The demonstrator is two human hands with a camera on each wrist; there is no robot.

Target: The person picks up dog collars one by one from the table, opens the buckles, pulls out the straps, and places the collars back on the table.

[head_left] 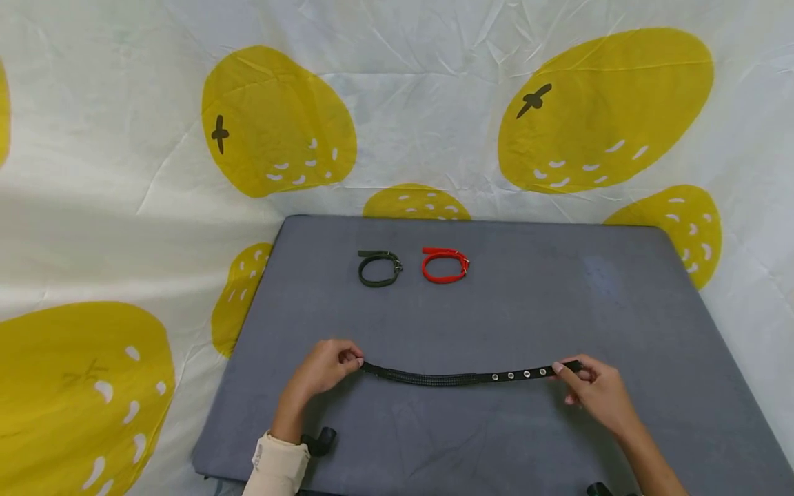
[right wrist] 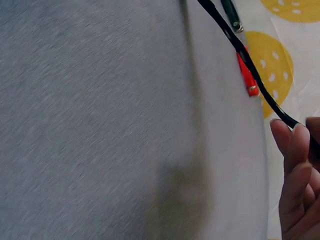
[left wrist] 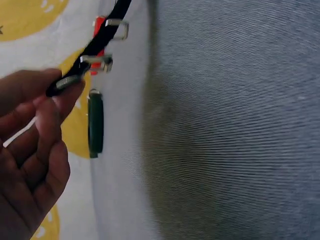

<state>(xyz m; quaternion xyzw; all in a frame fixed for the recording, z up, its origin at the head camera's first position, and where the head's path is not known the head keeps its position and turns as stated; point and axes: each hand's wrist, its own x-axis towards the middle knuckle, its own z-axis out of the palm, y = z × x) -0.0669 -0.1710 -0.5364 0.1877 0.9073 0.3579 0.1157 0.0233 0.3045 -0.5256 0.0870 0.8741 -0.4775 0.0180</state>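
Observation:
A black collar (head_left: 434, 379) with metal eyelets is stretched out between both hands, sagging slightly above the grey table. At its buckle end my left hand (head_left: 329, 367) pinches it between thumb and fingers; the left wrist view shows the metal buckle parts (left wrist: 97, 62) close to the fingertips. The eyelet end is pinched by my right hand (head_left: 594, 389), with a short tip sticking out past the thumb. Farther back lie a dark green collar (head_left: 377, 282) and, to its right, a red collar (head_left: 443, 279), each curled into a loop with its buckle on the right.
The grey table (head_left: 527, 441) reaches back to a white cloth (head_left: 428, 124) printed with yellow fruit shapes. A black wrist device (head_left: 322, 441) sits at the left wrist; part of another (head_left: 598, 489) shows at the bottom right.

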